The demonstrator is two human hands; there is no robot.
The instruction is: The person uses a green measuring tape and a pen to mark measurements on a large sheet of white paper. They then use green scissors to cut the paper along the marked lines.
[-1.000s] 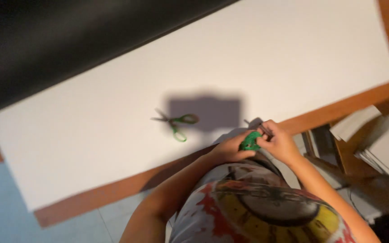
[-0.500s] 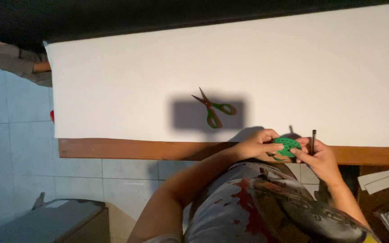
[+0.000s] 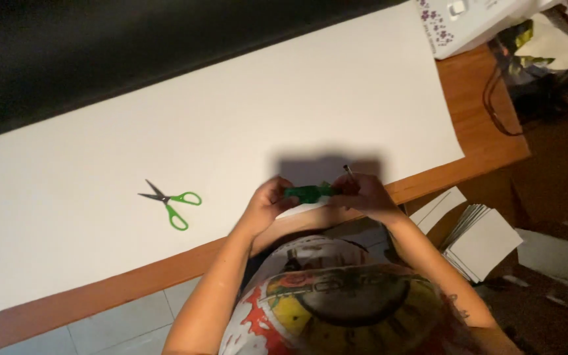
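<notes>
Gripping small green elongated object [image 3: 308, 192] between both hands, long axis lying sideways: left hand [image 3: 265, 205] pinching left end, right hand [image 3: 363, 195] closing around right end, also holding thin dark stick [image 3: 348, 171]. Green-handled scissors [image 3: 171, 201] lying on white paper sheet [image 3: 231, 125], well left of left hand.

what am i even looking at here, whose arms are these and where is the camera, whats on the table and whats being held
There is no machine here. The camera is worn on a person's head and looks down, so the two arms reaching up from the bottom are that person's own. You also see their printed shirt below.

The left hand and right hand together hold a small green object over the near edge of the table; its exact kind is too blurred to tell. The right hand also holds a thin dark stick, perhaps a pencil.

A large white sheet of paper covers the wooden table. Green-handled scissors lie on it, apart from the hands. A stack of white cards sits lower right.
</notes>
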